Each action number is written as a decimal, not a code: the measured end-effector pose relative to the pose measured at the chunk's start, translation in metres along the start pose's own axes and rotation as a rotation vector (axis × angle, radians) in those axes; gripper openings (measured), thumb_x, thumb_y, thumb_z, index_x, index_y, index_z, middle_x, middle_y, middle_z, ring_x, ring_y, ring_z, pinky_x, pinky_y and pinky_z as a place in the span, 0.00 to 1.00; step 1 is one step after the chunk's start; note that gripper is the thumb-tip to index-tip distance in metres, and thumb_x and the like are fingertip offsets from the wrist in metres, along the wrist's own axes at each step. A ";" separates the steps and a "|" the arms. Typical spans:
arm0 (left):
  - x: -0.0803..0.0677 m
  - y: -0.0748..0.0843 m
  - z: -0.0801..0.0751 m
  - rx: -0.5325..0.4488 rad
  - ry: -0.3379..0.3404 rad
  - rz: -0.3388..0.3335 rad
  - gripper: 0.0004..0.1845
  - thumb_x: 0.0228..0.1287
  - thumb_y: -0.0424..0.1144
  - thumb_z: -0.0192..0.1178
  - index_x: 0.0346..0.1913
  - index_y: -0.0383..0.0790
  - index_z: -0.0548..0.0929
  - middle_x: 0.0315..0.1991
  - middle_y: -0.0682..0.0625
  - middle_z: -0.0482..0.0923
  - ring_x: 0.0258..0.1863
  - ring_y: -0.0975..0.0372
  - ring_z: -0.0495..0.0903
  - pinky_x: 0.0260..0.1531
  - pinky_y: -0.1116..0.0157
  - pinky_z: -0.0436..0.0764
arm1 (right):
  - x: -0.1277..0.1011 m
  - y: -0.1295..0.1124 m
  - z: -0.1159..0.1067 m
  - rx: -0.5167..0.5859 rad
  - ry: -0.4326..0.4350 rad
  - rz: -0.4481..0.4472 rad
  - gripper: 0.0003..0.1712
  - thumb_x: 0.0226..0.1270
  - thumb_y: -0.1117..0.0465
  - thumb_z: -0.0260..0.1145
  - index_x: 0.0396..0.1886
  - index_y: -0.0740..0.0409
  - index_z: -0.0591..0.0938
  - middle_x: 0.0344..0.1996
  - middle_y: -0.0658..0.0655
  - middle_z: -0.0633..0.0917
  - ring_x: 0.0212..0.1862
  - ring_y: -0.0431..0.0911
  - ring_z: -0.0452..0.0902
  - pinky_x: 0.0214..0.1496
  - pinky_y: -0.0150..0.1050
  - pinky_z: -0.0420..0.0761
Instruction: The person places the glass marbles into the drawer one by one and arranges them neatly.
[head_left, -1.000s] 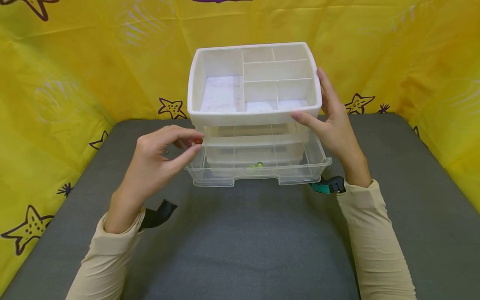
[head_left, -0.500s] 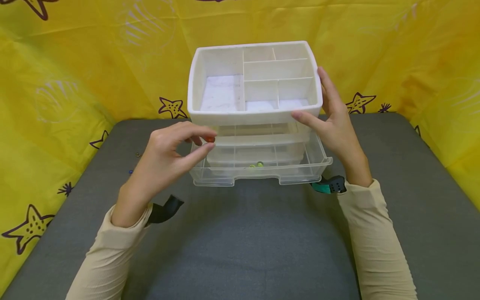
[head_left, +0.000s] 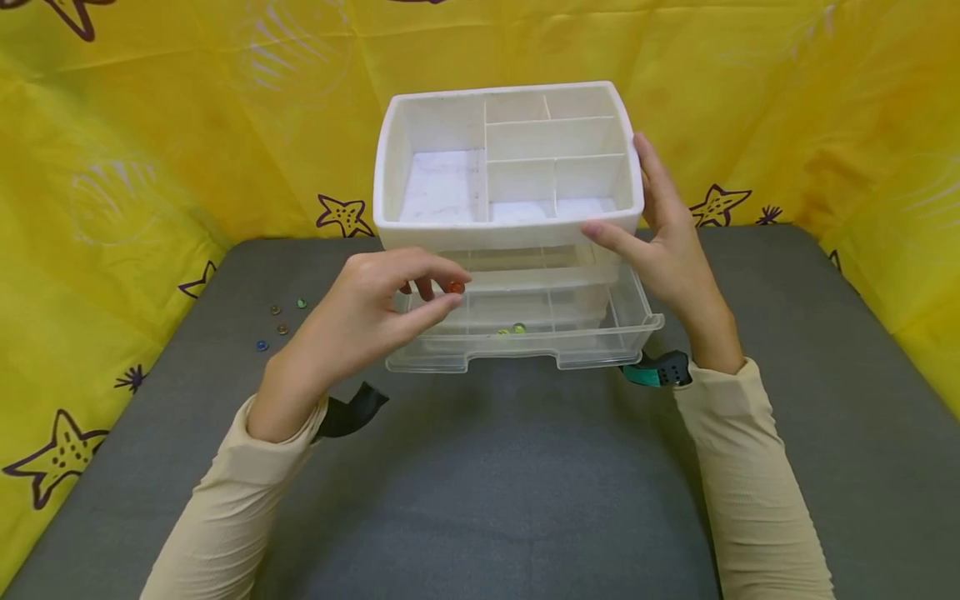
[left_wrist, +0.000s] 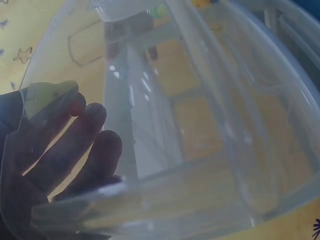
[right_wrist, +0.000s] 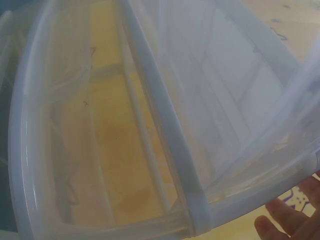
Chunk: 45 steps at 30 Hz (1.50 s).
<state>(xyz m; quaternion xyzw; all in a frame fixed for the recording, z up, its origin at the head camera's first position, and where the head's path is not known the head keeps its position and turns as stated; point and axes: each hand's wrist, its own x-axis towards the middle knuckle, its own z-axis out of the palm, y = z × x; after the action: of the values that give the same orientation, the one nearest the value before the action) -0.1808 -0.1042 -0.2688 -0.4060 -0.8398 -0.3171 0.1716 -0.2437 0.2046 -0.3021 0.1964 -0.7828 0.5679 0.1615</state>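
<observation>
Pinching a round orange bead [head_left: 454, 287], left hand [head_left: 360, 321], right hand [head_left: 667, 250] flat against clear ribbed plastic drawer unit [head_left: 525, 333]

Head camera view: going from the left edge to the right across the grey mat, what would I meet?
Small coloured beads on the grey mat → left hand pinching an orange bead → green beads in the clear plastic drawer → right hand against the white organiser.

No readable text, label, brand or number shows on anything in these views.
</observation>
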 end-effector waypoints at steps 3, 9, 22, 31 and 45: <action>0.003 0.001 0.002 -0.003 -0.016 0.005 0.07 0.62 0.32 0.68 0.43 0.41 0.88 0.37 0.54 0.87 0.32 0.68 0.80 0.32 0.71 0.75 | 0.000 0.000 0.000 0.001 -0.002 -0.001 0.54 0.61 0.63 0.73 0.80 0.39 0.52 0.75 0.49 0.64 0.66 0.48 0.70 0.62 0.41 0.79; 0.009 0.002 0.004 -0.022 -0.101 -0.035 0.08 0.62 0.33 0.68 0.44 0.42 0.88 0.38 0.54 0.88 0.33 0.67 0.80 0.35 0.67 0.77 | 0.001 0.000 0.000 -0.003 -0.002 -0.001 0.54 0.62 0.63 0.72 0.80 0.40 0.52 0.74 0.50 0.65 0.65 0.48 0.70 0.59 0.37 0.80; 0.017 0.000 0.004 -0.053 -0.231 -0.123 0.08 0.66 0.35 0.64 0.46 0.44 0.87 0.38 0.56 0.87 0.33 0.68 0.80 0.35 0.63 0.79 | 0.000 0.000 0.000 0.006 -0.001 0.002 0.53 0.62 0.63 0.72 0.80 0.39 0.52 0.74 0.52 0.67 0.63 0.47 0.71 0.52 0.28 0.80; 0.022 0.001 0.003 -0.083 -0.305 -0.179 0.03 0.65 0.34 0.65 0.40 0.45 0.85 0.34 0.57 0.84 0.32 0.67 0.78 0.33 0.67 0.78 | 0.000 0.000 0.000 0.011 0.001 -0.004 0.54 0.61 0.64 0.72 0.80 0.40 0.52 0.73 0.52 0.68 0.61 0.48 0.72 0.51 0.28 0.81; 0.029 0.004 -0.002 -0.050 -0.501 -0.222 0.08 0.68 0.37 0.62 0.46 0.51 0.88 0.40 0.60 0.87 0.34 0.68 0.81 0.34 0.64 0.80 | 0.000 0.000 0.001 0.026 0.004 0.001 0.53 0.61 0.64 0.72 0.80 0.40 0.53 0.73 0.53 0.68 0.62 0.48 0.72 0.51 0.28 0.80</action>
<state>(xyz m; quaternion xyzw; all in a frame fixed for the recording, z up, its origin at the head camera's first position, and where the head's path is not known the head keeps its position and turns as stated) -0.1952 -0.0872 -0.2500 -0.3812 -0.8873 -0.2441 -0.0876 -0.2436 0.2039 -0.3022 0.1967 -0.7753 0.5784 0.1604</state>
